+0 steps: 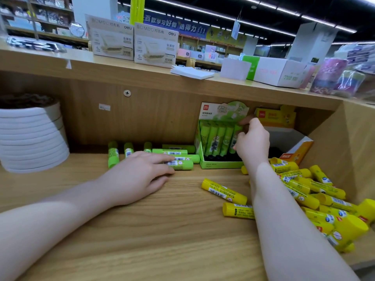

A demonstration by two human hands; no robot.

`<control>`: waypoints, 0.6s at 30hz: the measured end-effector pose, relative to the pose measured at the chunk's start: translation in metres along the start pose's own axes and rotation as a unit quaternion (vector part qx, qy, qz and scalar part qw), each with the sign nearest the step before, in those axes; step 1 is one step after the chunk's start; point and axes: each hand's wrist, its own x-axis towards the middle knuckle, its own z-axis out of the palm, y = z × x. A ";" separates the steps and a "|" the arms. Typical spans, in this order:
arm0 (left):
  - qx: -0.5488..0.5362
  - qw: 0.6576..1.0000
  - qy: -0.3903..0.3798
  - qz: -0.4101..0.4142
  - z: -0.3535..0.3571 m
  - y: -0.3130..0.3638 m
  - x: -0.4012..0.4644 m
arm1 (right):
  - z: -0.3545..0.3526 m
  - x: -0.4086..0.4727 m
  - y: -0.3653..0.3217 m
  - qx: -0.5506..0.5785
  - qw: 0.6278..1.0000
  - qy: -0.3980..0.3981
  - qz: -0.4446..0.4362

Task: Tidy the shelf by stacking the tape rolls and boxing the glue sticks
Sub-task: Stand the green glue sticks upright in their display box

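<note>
**Green glue sticks going into their box**

Head view: the right hand [252,141] is pinching a green glue stick [236,138] at its upper end, standing it in the green display box [220,164]. The left hand [142,175] is resting with straight fingers on loose green sticks [178,164] on the shelf [162,230]. Light, rigid and probably slick, they are best gripped mid-barrel. Yellow glue sticks [224,191] are lying heaped to the right.

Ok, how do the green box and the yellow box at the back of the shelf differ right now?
The green box holds a row of upright green sticks; no sticks show in the yellow box, whose white inside is bare. The right hand is at the green box, none at the yellow box. Both stand open at the back.
</note>
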 end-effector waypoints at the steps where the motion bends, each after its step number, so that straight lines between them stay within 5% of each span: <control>1: 0.000 1.000 0.001 0.002 0.000 0.000 0.000 | 0.000 0.000 0.001 0.003 1.000 0.002 0.004; 18: 0.007 1.000 0.007 0.023 -0.002 0.003 0.001 | 0.000 0.002 0.008 0.031 0.999 0.014 -0.023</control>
